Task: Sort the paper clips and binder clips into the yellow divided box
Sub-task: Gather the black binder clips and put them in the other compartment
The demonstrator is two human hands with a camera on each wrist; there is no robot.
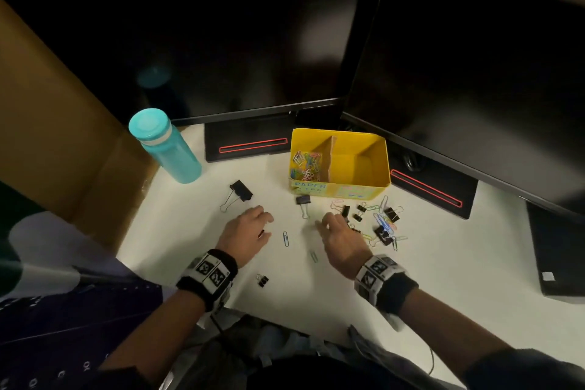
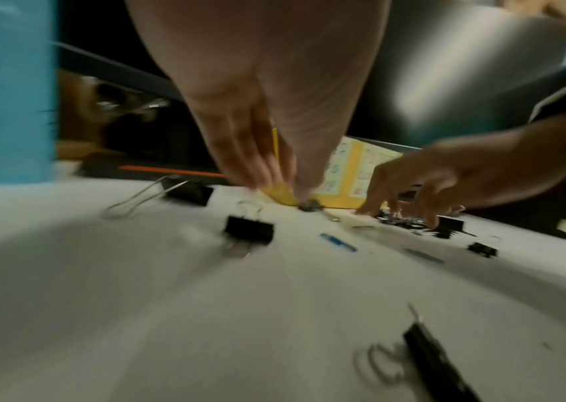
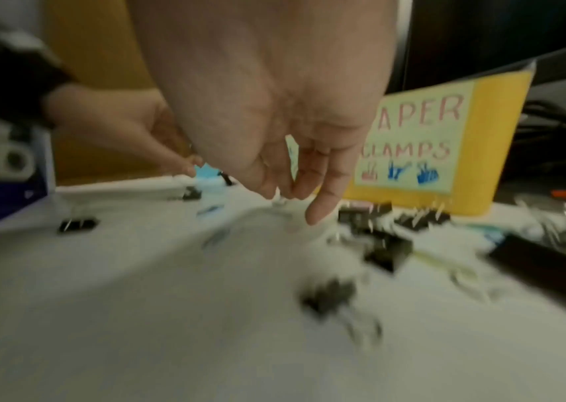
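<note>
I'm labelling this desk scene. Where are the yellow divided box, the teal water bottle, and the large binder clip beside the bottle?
yellow divided box [image 1: 378,168]: head view, bare right inner wall.
teal water bottle [image 1: 177,155]: head view, body.
large binder clip [image 1: 243,190]: head view, black body.

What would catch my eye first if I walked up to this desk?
Probably the yellow divided box below the two dark monitors, its left compartment full of colourful paper clips. Just in front of it, black binder clips and more paper clips lie scattered beside the right hand. A teal bottle stands at left.
</note>
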